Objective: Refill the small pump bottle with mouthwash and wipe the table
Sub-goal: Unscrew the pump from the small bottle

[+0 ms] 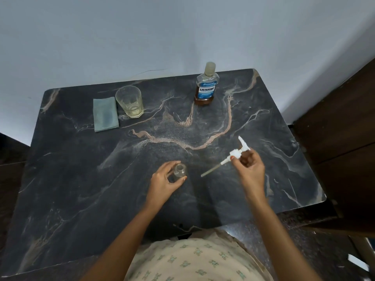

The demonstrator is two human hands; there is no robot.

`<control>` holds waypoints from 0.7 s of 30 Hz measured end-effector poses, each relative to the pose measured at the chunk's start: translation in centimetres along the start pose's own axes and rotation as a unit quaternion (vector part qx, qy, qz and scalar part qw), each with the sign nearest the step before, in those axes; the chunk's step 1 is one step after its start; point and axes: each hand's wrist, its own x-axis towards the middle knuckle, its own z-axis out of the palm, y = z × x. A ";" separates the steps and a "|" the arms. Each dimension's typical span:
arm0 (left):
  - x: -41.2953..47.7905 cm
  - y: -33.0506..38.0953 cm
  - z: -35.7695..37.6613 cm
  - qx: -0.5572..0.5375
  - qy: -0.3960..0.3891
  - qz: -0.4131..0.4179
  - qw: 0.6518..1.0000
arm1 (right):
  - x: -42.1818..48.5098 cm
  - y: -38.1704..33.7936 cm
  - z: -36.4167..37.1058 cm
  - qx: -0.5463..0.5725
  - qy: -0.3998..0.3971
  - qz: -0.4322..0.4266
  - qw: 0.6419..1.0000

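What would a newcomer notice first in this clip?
First, the white pump head with its dip tube, held in the right hand right of centre, off the small open bottle the left hand grips on the dark marble table. Behind stands a capped mouthwash bottle; far left, a glass and folded cloth.

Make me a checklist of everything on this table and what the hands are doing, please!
Surface: dark marble table with pale veins.
Job's things: small bottle open and upright; pump off, lifted beside it; mouthwash bottle capped, near the far edge; folded cloth far left.
Clutter: glass upright beside the cloth.
Hands: left hand grips the small bottle; right hand pinches the pump.
Cables: nothing seen.
Surroundings: pale wall; dark wooden furniture on the right.
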 end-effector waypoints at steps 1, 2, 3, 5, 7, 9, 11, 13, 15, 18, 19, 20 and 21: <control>0.0 0.1 0.0 0.007 0.001 0.003 1.000 | 0.0 1.2 -0.5 -0.020 0.018 0.027 0.999; -0.1 0.1 0.1 0.011 0.001 0.005 1.000 | -0.2 2.4 -1.1 -0.041 0.032 0.051 0.997; -0.1 0.2 0.1 0.012 0.001 0.005 1.000 | -0.3 3.6 -1.7 -0.065 0.044 0.071 0.994; -0.1 0.3 0.1 0.013 0.002 0.006 1.000 | -0.7 5.5 -2.7 -0.111 0.059 0.105 0.986; -0.2 0.4 0.1 0.014 0.004 0.006 1.000 | -1.1 6.8 -3.4 -0.146 0.064 0.133 0.978; -0.2 0.4 0.0 0.012 0.004 0.004 1.000 | -1.4 7.7 -3.9 -0.176 0.072 0.154 0.970; -0.1 0.5 -0.1 0.009 -0.001 0.000 1.000 | -1.5 8.2 -4.3 -0.206 0.081 0.164 0.961; -0.1 0.5 -0.1 0.006 -0.006 0.000 1.000 | -1.5 8.5 -4.5 -0.237 0.083 0.160 0.955; -0.1 0.3 -0.1 0.004 -0.009 0.000 1.000 | -1.5 8.6 -4.6 -0.256 0.076 0.149 0.952; -0.2 0.0 0.0 -0.010 -0.016 -0.014 1.000 | -1.4 8.7 -4.6 -0.274 0.064 0.141 0.949; -0.3 -0.1 0.0 -0.015 -0.020 -0.019 1.000 | -1.3 8.7 -4.7 -0.282 0.059 0.141 0.947; -0.3 -0.2 0.0 -0.019 -0.024 -0.022 0.999 | -1.3 8.7 -4.7 -0.291 0.052 0.140 0.945; -0.4 -0.3 -0.1 -0.021 -0.028 -0.024 0.999 | -1.4 8.7 -4.8 -0.299 0.045 0.139 0.943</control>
